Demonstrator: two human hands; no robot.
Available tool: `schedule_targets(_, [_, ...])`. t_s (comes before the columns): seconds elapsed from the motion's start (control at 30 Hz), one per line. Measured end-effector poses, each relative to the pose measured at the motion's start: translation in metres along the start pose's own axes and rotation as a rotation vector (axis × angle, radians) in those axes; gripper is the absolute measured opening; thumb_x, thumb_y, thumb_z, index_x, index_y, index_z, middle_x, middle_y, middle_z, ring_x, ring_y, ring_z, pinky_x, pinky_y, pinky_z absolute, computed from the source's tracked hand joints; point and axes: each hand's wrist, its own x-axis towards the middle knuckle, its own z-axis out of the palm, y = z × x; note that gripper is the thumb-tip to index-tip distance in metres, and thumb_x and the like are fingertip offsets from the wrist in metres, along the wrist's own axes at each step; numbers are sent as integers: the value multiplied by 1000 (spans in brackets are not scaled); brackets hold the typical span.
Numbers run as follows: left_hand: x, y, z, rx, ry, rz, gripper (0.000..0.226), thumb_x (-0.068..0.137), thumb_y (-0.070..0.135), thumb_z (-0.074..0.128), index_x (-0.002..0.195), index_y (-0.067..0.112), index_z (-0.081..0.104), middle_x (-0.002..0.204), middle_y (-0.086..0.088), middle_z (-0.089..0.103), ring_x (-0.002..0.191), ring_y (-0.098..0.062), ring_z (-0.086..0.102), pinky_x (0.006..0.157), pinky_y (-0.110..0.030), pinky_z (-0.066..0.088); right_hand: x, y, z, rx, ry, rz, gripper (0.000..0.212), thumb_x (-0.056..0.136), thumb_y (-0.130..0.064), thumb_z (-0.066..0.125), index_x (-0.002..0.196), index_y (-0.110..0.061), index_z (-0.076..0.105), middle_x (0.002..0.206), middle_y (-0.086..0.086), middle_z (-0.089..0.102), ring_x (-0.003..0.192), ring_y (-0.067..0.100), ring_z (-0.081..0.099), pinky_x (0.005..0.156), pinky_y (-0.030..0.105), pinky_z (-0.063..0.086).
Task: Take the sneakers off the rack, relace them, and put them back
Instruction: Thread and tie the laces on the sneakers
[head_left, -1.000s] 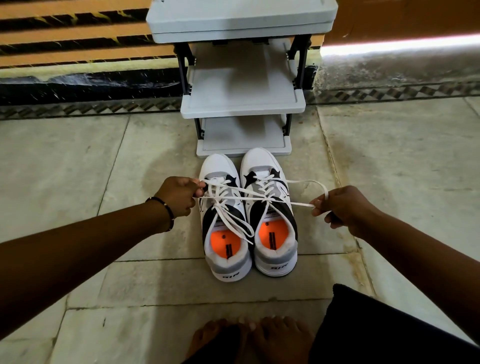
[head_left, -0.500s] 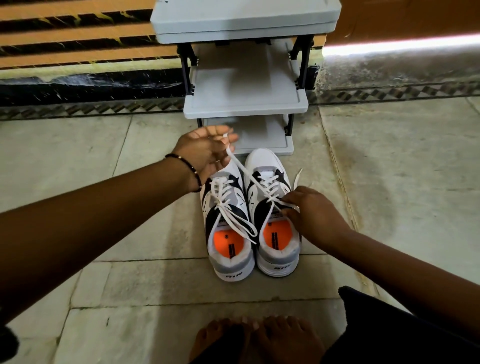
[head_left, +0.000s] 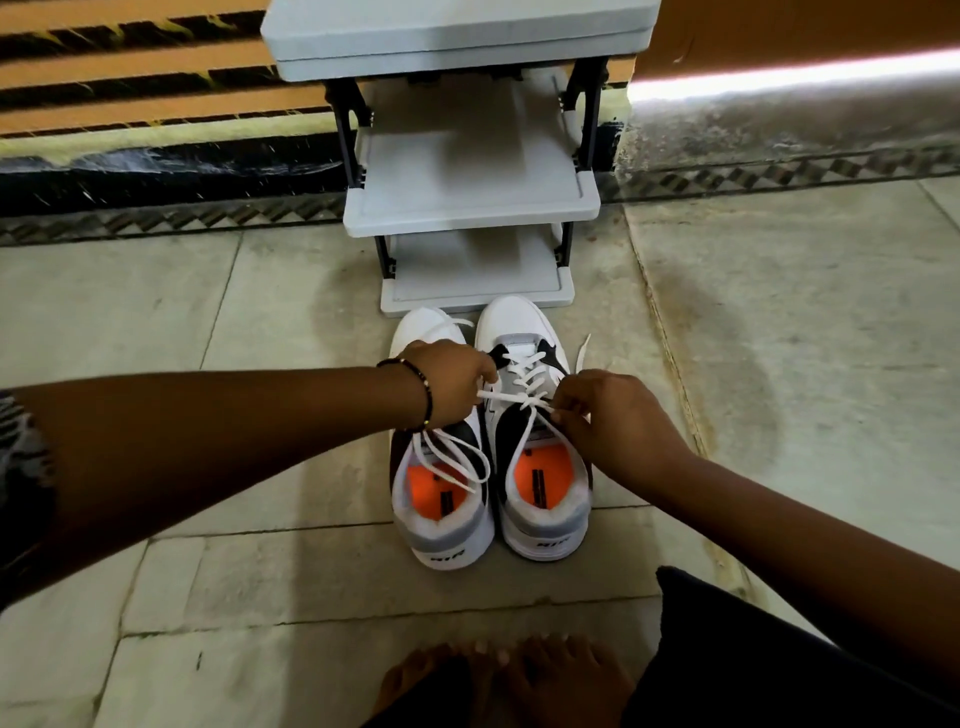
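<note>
Two white and black sneakers with orange insoles stand side by side on the floor, toes toward the rack: the left sneaker (head_left: 441, 512) and the right sneaker (head_left: 543, 499). My left hand (head_left: 452, 382) lies over the left sneaker's tongue and pinches one end of the right sneaker's white lace (head_left: 511, 397). My right hand (head_left: 605, 415) pinches the other end at the right side of that shoe. The lace runs taut between both hands across the eyelets. A loose lace loop (head_left: 457, 460) of the left sneaker hangs below my left wrist.
A grey shoe rack (head_left: 470, 208) with three bare shelves stands against the wall just beyond the sneaker toes. My bare feet (head_left: 498, 680) and a dark garment (head_left: 727, 649) are at the bottom. Tiled floor extends to both sides.
My left hand came down from near the rack's bottom shelf to the shoes. Both hands closed in from wide apart and now hold the lace short and taut across the right sneaker.
</note>
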Motion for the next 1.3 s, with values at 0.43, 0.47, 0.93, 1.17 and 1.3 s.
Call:
schedule_targets(0.43, [-6,4,2,330,37,254,19,83,12,47,79,30,42,74,4,54,85,-26,60,89,-34,34,5,11,-6,-35,-76,-16,10,83,-8,54,74,-4,59,80,9,62,72,27,54,60,34,39])
schedule_targets(0.47, [-6,4,2,328,38,257,20,83,12,47,78,30,40,75,4,55,85,-26,60,89,-35,34,4,10,-7,-41,-75,-22,9,82,-7,54,75,-4,59,80,10,62,72,28,54,60,34,39])
schedule_targets(0.93, [-12,27,-6,-967,17,-156,31,93,17,46,65,15,59,68,8,56,56,0,52,49,-1,37,13,-11,-33,594,-204,289,29,88,-23,59,73,0,67,70,14,65,61,11,55,63,23,45])
schedule_targets(1.17, [-15,41,-6,-1479,34,-305,33,96,32,39,68,19,52,77,-1,62,79,-18,59,77,-32,45,22,-19,-24,1322,-139,519,15,90,-10,52,85,-4,65,80,11,66,72,20,64,67,27,54])
schedule_targets(1.3, [-17,43,-3,-1497,58,-215,31,97,10,33,75,19,52,75,-2,53,72,-12,54,63,-22,49,24,-19,-18,1339,-106,494,12,88,-6,54,86,-5,65,78,12,65,68,21,62,59,24,55])
